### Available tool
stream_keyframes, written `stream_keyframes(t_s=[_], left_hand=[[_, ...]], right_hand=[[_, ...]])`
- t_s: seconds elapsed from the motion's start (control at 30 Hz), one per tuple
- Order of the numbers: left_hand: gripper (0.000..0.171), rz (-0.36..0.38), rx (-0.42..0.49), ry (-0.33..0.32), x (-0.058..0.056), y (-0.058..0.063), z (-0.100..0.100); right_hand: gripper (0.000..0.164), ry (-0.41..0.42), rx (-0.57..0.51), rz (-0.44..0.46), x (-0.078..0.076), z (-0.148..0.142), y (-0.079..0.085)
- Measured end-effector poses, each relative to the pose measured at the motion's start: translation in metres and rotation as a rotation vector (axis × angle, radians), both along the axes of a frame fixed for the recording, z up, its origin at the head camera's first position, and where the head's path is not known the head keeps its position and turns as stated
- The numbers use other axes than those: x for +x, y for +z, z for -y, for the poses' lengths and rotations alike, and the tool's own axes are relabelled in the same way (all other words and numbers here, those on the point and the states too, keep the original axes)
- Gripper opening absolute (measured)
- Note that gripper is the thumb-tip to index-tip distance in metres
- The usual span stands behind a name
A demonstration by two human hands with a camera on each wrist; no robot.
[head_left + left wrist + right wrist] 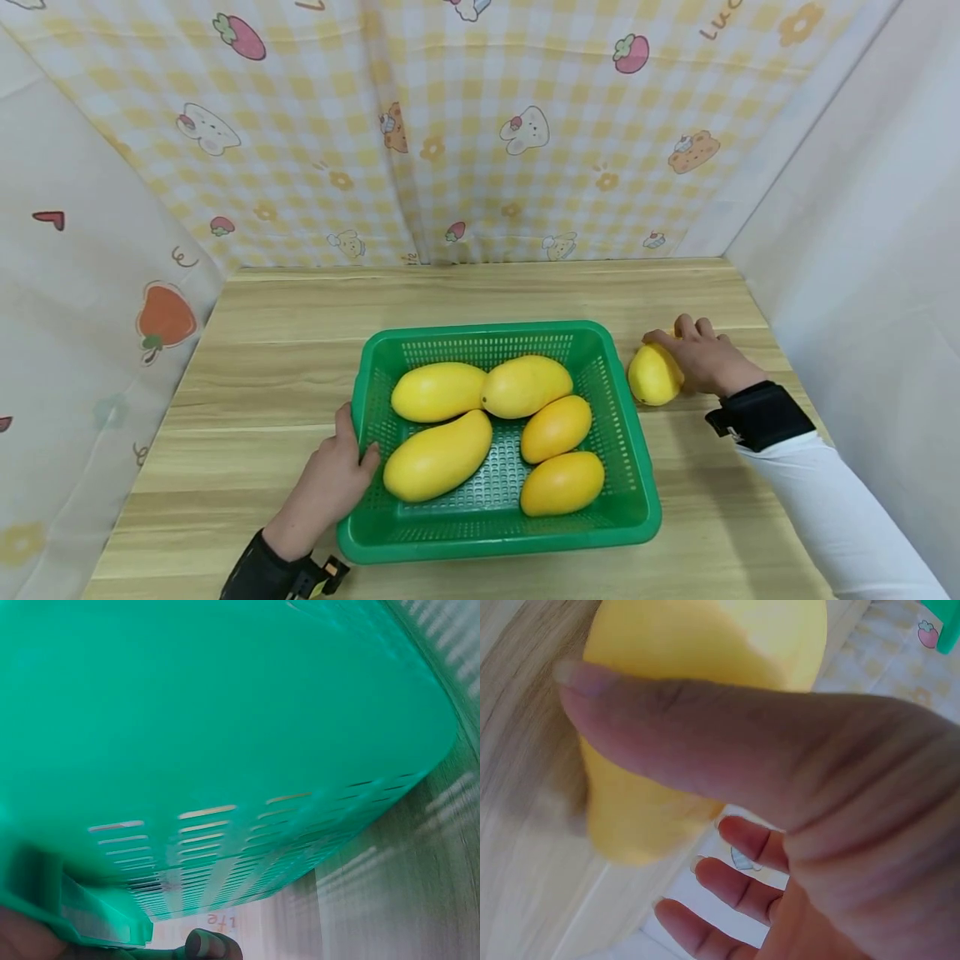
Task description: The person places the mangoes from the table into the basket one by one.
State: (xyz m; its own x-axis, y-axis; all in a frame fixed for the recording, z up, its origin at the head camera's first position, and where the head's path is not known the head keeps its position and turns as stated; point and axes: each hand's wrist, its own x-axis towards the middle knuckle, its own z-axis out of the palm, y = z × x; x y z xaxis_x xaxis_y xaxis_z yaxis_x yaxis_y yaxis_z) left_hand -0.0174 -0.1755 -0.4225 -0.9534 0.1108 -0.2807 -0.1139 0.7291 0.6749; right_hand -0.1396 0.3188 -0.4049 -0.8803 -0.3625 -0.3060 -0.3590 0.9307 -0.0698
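At the left side of the green plastic basket (495, 550), my left hand (330, 475) grips the rim, its thumb over the edge. The left wrist view is mostly filled by the basket's slotted wall (225, 735), with fingertips (214, 945) showing low at the rim. Right of the basket, my right hand (708, 358) holds a yellow pear (654, 375) on the table. Seen from the right wrist, the thumb lies across the pear (697, 645), and three fingers stand apart from it; the index finger is hidden.
Inside the basket lie several mangoes: three large yellow ones, such as the front left mango (437, 458), and two smaller orange-yellow ones, such as the lower right mango (562, 483). Patterned cloth (465, 150) hangs behind the wooden table (262, 375); white cloth (862, 208) borders the right side.
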Motion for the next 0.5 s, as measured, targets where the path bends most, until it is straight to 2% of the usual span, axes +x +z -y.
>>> stream_keyframes(t_s=[0.13,0.3,0.5], left_hand=[[0.069,0.004,0.008,0.003,0.0001,0.0002,-0.0006],[0.067,0.008,0.019,0.013,-0.0001,0.0016,-0.0016],[0.067,0.005,0.024,0.012,-0.0007,0.0016,-0.0016]], right_hand=[[0.082,0.011,0.033,0.013,-0.0038,0.0015,-0.0019],[0.071,0.034,0.020,0.015,-0.0075,-0.0007,-0.0040],[0.076,0.037,-0.054,0.063,-0.0063,-0.0071,-0.0070]])
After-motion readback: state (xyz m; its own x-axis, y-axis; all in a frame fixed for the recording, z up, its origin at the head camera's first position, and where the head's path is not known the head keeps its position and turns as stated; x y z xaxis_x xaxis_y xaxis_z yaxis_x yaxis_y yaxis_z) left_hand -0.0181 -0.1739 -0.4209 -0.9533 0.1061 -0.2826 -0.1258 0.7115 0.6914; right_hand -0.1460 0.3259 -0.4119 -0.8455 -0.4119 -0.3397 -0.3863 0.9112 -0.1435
